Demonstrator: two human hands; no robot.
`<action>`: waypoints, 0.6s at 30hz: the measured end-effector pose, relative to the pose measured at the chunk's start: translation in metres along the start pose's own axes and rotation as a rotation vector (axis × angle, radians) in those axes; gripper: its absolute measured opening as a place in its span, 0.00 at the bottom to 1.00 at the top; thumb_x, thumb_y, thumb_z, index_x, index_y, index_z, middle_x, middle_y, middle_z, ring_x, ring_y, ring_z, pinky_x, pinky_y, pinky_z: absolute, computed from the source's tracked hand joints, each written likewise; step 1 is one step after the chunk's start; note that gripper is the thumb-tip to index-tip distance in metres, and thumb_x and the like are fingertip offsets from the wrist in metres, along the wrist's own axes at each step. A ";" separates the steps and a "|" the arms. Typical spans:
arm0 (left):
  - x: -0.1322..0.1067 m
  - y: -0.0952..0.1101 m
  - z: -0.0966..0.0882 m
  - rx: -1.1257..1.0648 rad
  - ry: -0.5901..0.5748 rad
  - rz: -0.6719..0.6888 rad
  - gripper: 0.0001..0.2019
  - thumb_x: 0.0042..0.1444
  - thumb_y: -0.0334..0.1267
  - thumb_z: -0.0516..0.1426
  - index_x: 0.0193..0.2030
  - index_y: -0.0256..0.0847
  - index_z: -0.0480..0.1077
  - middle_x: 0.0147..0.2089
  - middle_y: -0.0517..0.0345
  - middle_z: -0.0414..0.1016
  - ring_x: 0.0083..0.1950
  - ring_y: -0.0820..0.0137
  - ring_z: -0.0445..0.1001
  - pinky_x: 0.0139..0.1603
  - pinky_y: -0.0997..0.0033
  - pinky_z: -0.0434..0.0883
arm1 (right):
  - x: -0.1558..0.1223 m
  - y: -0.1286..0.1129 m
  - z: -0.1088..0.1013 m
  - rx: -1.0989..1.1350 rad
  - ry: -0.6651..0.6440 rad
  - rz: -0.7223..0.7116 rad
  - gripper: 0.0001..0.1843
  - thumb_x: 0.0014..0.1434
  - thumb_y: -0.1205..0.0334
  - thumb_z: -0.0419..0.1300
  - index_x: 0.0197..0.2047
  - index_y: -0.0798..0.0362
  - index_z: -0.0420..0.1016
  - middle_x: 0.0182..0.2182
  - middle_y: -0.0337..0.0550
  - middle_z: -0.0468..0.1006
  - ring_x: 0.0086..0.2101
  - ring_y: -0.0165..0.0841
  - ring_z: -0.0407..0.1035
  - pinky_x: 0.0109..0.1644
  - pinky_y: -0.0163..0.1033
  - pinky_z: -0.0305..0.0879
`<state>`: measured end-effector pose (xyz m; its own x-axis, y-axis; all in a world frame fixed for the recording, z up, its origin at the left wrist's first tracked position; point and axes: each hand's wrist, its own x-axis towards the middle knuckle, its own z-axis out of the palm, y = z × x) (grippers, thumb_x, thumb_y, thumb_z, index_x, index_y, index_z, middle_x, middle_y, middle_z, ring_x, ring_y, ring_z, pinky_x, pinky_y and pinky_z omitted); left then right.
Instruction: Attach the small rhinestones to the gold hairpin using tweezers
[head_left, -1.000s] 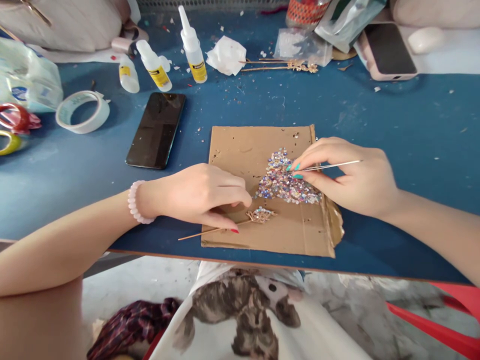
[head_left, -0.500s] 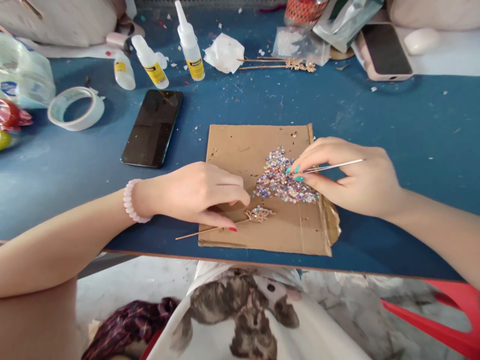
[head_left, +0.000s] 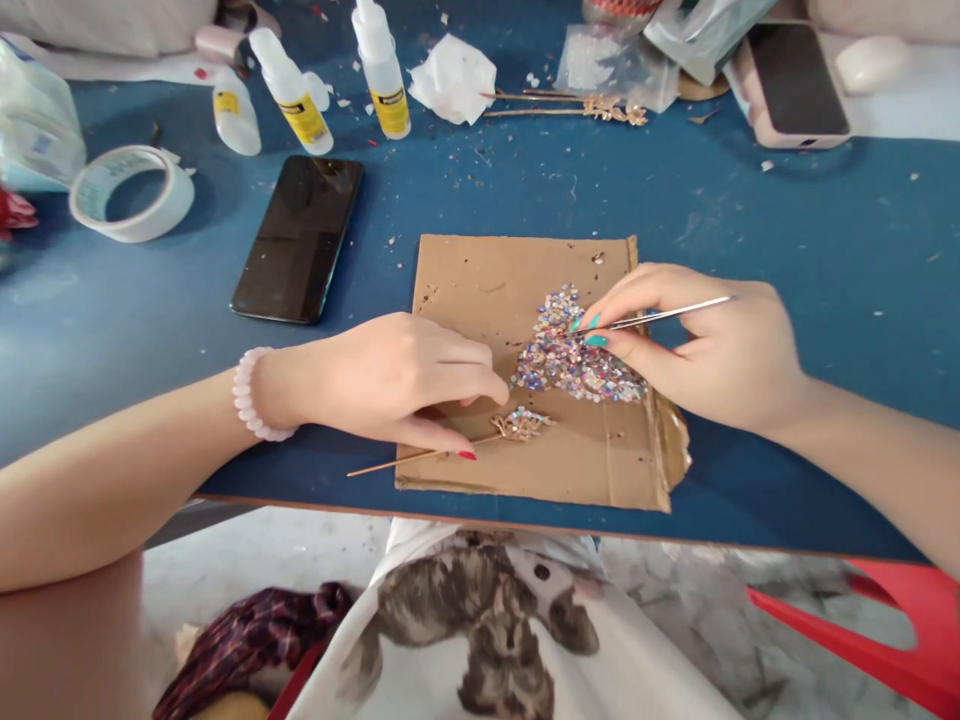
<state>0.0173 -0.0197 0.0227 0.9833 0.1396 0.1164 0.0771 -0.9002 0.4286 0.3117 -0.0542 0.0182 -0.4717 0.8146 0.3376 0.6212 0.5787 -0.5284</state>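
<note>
A brown cardboard sheet (head_left: 495,290) lies on the blue table near its front edge. A heap of small shiny sequins (head_left: 566,358) rests on its right half. My left hand (head_left: 397,380) is closed, pinning a thin gold hair stick (head_left: 420,457) against the cardboard; the stick's ornamented head (head_left: 523,424) carries a few sequins. My right hand (head_left: 697,345) pinches a slim metal pick (head_left: 667,313), its tip down in the sequin heap.
A black phone (head_left: 296,238) lies left of the cardboard. A tape roll (head_left: 131,192) sits at far left. Three glue bottles (head_left: 382,75) and a crumpled tissue (head_left: 452,80) stand at the back. More gold sticks (head_left: 570,105), plastic bags and a second phone (head_left: 795,85) lie back right.
The view has tilted a little, so everything sits slightly lower and nearer. Both hands keep their grips; the pick's tip has shifted barely within the sequins.
</note>
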 end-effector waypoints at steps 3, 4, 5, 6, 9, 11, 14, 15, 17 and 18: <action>0.000 0.000 0.000 -0.003 0.007 0.009 0.17 0.73 0.49 0.52 0.52 0.36 0.70 0.37 0.53 0.75 0.32 0.70 0.71 0.32 0.68 0.64 | 0.000 -0.001 0.001 -0.007 0.005 -0.009 0.05 0.65 0.64 0.61 0.39 0.42 0.74 0.38 0.36 0.83 0.40 0.38 0.80 0.45 0.47 0.74; 0.000 0.000 0.000 -0.004 0.009 0.013 0.17 0.73 0.49 0.53 0.52 0.36 0.70 0.37 0.54 0.75 0.32 0.70 0.71 0.31 0.68 0.64 | 0.000 -0.001 0.002 -0.011 0.007 -0.014 0.05 0.66 0.64 0.61 0.39 0.42 0.74 0.38 0.36 0.83 0.40 0.38 0.80 0.44 0.47 0.74; 0.000 -0.001 0.000 -0.004 0.011 0.016 0.17 0.73 0.49 0.53 0.52 0.35 0.70 0.37 0.54 0.75 0.32 0.70 0.71 0.31 0.68 0.64 | 0.000 -0.001 0.003 -0.013 0.009 -0.019 0.05 0.66 0.64 0.61 0.39 0.42 0.73 0.38 0.36 0.83 0.40 0.38 0.80 0.43 0.47 0.73; 0.000 -0.001 0.000 -0.003 0.011 0.017 0.17 0.73 0.49 0.53 0.52 0.35 0.70 0.37 0.54 0.75 0.32 0.70 0.70 0.31 0.68 0.64 | 0.000 0.000 0.003 -0.012 0.013 -0.028 0.05 0.66 0.64 0.61 0.40 0.43 0.74 0.38 0.37 0.83 0.40 0.38 0.80 0.42 0.47 0.73; 0.000 -0.001 0.000 -0.008 0.014 0.021 0.17 0.73 0.48 0.54 0.52 0.35 0.70 0.37 0.54 0.74 0.32 0.70 0.70 0.32 0.68 0.64 | 0.000 0.002 0.005 0.005 0.039 -0.069 0.05 0.65 0.65 0.62 0.40 0.42 0.74 0.37 0.36 0.83 0.39 0.37 0.80 0.40 0.45 0.73; 0.000 -0.001 0.000 -0.014 0.018 0.027 0.17 0.72 0.48 0.54 0.51 0.34 0.70 0.36 0.54 0.74 0.32 0.70 0.70 0.31 0.68 0.63 | 0.000 0.003 0.006 0.015 0.053 -0.090 0.06 0.65 0.66 0.62 0.40 0.42 0.75 0.36 0.36 0.83 0.38 0.37 0.79 0.38 0.45 0.72; 0.000 -0.001 0.000 -0.018 0.021 0.028 0.17 0.72 0.48 0.54 0.52 0.34 0.70 0.36 0.54 0.74 0.32 0.70 0.70 0.32 0.68 0.63 | -0.001 0.003 0.007 0.013 0.058 -0.094 0.07 0.64 0.66 0.63 0.40 0.42 0.75 0.36 0.35 0.83 0.37 0.36 0.79 0.38 0.44 0.71; 0.000 -0.001 0.000 -0.019 0.021 0.027 0.17 0.72 0.48 0.54 0.52 0.34 0.70 0.36 0.54 0.74 0.32 0.70 0.70 0.32 0.68 0.63 | -0.001 0.003 0.006 0.011 0.059 -0.096 0.07 0.64 0.66 0.62 0.40 0.42 0.75 0.36 0.35 0.83 0.37 0.36 0.79 0.38 0.44 0.71; 0.000 -0.001 0.001 -0.019 0.019 0.025 0.17 0.72 0.48 0.54 0.52 0.34 0.70 0.36 0.54 0.74 0.32 0.70 0.70 0.32 0.68 0.64 | -0.001 0.003 0.006 0.009 0.059 -0.097 0.06 0.65 0.66 0.62 0.40 0.43 0.75 0.36 0.35 0.83 0.37 0.36 0.79 0.37 0.43 0.71; 0.000 -0.001 0.001 -0.019 0.017 0.025 0.16 0.72 0.48 0.55 0.52 0.34 0.70 0.36 0.54 0.74 0.32 0.70 0.70 0.32 0.68 0.64 | -0.001 0.003 0.006 0.010 0.058 -0.097 0.06 0.65 0.66 0.62 0.39 0.43 0.75 0.36 0.35 0.83 0.37 0.36 0.79 0.37 0.43 0.71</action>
<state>0.0172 -0.0189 0.0216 0.9820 0.1243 0.1421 0.0493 -0.8954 0.4425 0.3102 -0.0539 0.0117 -0.4920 0.7557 0.4322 0.5680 0.6549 -0.4985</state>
